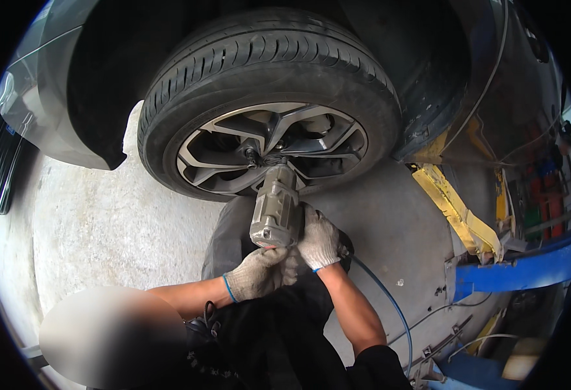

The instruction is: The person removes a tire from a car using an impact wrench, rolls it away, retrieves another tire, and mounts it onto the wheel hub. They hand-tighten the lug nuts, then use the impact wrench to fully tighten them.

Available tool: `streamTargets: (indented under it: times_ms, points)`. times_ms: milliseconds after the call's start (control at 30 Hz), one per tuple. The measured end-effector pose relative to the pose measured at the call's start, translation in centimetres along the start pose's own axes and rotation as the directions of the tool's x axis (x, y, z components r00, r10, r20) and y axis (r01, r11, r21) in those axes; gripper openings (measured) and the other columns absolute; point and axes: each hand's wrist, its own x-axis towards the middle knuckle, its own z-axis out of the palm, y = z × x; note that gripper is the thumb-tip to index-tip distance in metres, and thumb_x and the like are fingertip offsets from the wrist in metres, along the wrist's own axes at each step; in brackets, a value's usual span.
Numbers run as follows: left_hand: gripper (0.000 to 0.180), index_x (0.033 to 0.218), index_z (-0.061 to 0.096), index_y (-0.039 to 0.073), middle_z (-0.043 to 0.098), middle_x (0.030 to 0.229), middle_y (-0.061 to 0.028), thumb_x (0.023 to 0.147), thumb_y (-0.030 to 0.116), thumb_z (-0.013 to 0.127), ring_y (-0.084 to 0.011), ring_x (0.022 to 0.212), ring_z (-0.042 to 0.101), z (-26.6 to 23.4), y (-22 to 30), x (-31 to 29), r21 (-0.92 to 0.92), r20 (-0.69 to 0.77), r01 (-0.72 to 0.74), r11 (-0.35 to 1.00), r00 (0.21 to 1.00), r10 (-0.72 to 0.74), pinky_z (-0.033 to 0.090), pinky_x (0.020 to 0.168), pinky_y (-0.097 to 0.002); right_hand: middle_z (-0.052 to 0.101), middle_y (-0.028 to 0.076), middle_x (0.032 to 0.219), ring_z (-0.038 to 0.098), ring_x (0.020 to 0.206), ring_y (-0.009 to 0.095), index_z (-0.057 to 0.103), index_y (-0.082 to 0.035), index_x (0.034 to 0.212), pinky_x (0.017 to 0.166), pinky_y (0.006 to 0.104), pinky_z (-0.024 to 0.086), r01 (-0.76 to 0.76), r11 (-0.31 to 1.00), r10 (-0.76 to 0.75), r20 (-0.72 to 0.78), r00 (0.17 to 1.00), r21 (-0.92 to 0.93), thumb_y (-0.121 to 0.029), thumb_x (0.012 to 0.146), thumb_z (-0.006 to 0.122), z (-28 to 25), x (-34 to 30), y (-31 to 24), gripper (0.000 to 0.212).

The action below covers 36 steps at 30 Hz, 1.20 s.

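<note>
An air impact wrench, greyish and worn, points away from me with its nose at the hub of a car wheel. The exact contact with a lug nut is hidden by the tool. My right hand, in a knitted off-white glove, wraps round the wrench's grip on its right side. Gloved alike, my left hand has its fingers curled against the tool's rear end, close to a small red part. The wheel has a black tyre and a silver and black spoked rim.
A blue air hose trails from the right hand's side toward the lower right. A yellow lift arm and a blue beam stand to the right. Car bodywork surrounds the wheel. Concrete floor stretches out on the left.
</note>
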Motion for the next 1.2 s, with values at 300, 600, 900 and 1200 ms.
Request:
streamTargets:
  times_ms: [300,600,900,1200]
  points:
    - [0.039,0.13,0.053,0.003,0.065,0.114,-0.0105,0.094,0.015,0.06,-0.022,0.104,0.063,-3.1,6.5,-1.6,0.797,-0.098,0.03,0.603,0.992,0.079,0.051,0.091,-0.036,0.068,0.019,0.096,0.066,0.092,0.037,0.058,-0.009,0.117,0.079,0.0492,0.053,0.119,0.993,-0.118,0.072,0.99,-0.013,-0.031,0.075,0.072,-0.7,-0.5,-0.5,0.05]
    - [0.028,0.121,0.055,0.004,0.065,0.111,-0.012,0.102,0.021,0.044,-0.0246,0.1,0.065,-4.7,13.4,3.4,0.306,-0.114,-0.258,0.916,0.946,0.304,0.054,0.092,-0.0413,0.068,0.018,0.095,0.067,0.087,0.037,0.056,-0.006,0.121,0.078,0.0478,0.055,0.303,0.946,-0.296,0.081,0.952,-0.11,-0.029,0.073,0.073,2.2,0.0,-0.4,0.056]
    - [0.033,0.107,0.061,0.004,0.069,0.094,-0.0126,0.098,0.033,0.049,-0.0266,0.08,0.068,-3.9,14.2,5.0,-0.048,-0.185,-0.16,0.986,0.971,0.149,0.059,0.077,-0.0455,0.067,0.018,0.104,0.066,0.093,0.036,0.053,-0.008,0.127,0.081,0.0483,0.054,0.302,0.949,-0.299,0.045,0.953,-0.093,-0.032,0.072,0.074,3.1,0.6,-0.1,0.063]
    - [0.04,0.109,0.064,-0.002,0.07,0.088,-0.0124,0.095,0.029,0.044,-0.0245,0.074,0.067,-3.9,14.4,5.8,-0.048,-0.094,-0.153,0.987,0.985,0.148,0.06,0.07,-0.0438,0.068,0.016,0.098,0.067,0.089,0.036,0.058,-0.009,0.12,0.079,0.0477,0.054,0.286,0.947,-0.268,0.126,0.955,-0.149,-0.024,0.073,0.071,1.7,1.1,-0.7,0.051]
